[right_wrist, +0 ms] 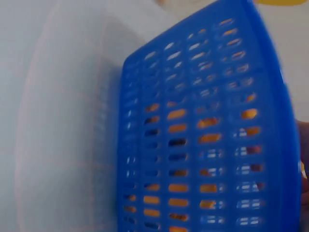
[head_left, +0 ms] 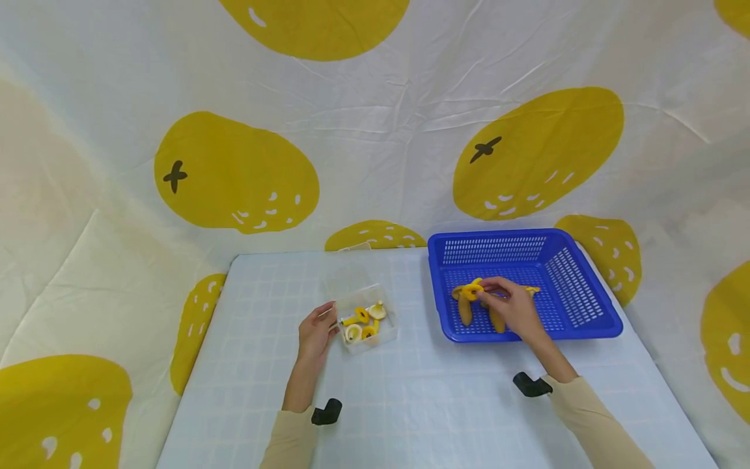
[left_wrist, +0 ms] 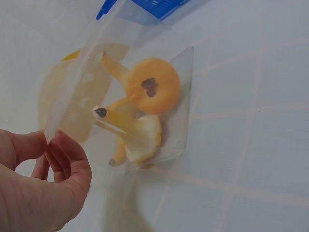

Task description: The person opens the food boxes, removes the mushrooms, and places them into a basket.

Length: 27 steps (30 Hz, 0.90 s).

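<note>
My left hand [head_left: 314, 333] pinches the near-left wall of a clear plastic box [head_left: 353, 302] between thumb and fingertips. Inside it lie several yellow mushroom-shaped pieces [left_wrist: 153, 86], some with round dark-centred caps and one with a pale frilled end. Over the blue basket [head_left: 573, 273], my right hand [head_left: 515, 309] pinches a yellow mushroom-shaped piece [head_left: 472, 292] with a round cap. Brownish-yellow pieces with thick stems [head_left: 465, 311] lie in the basket below it, partly covered by that hand. In the right wrist view, the basket's wall [right_wrist: 207, 125] hides nearly all of the right hand.
The box's clear lid [head_left: 348, 273] stands raised behind it. Both rest on a pale checked tablecloth [head_left: 410, 404], the basket near the right edge. A white curtain [head_left: 375, 156] with yellow fruit prints hangs directly behind the table.
</note>
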Motion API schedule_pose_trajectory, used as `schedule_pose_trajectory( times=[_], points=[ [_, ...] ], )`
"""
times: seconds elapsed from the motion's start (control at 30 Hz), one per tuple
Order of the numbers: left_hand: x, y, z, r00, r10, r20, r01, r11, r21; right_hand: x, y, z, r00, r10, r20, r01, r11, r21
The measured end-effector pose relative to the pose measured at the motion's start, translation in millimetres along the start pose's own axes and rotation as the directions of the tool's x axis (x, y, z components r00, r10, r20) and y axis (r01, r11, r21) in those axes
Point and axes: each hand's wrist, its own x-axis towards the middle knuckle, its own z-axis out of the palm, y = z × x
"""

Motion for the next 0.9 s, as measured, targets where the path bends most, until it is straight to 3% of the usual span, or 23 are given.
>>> schedule_pose_trajectory(
  times=[0.17, 0.33, 0.6, 0.9],
  points=[
    [-0.5, 0.1, 0.0, 1.0, 0.002, 0.005, -0.002, 1.0, -0.006, -0.1, 10.8, -5.4, 0.998, -0.035, 0.046, 0.042, 0.989, -0.144],
    [-0.7, -0.1, -0.2, 1.0, 0.002, 0.003, -0.002, 1.0, -0.003, 2.4, 17.1, -7.1, 0.99, -0.025, 0.139, 0.053, 0.977, -0.204],
    [-1.7, 0.1, -0.5, 1.0, 0.001, 0.005, -0.001, 1.0, 0.0, 6.1, 18.1, -3.7, 0.969, -0.032, 0.246, 0.086, 0.973, -0.213],
    [-0.1, -1.2, -0.6, 1.0, 0.001, 0.0, -0.001, 1.0, -0.006, 5.9, 13.8, -5.9, 0.959, 0.003, 0.285, 0.059, 0.976, -0.209]
  ],
)
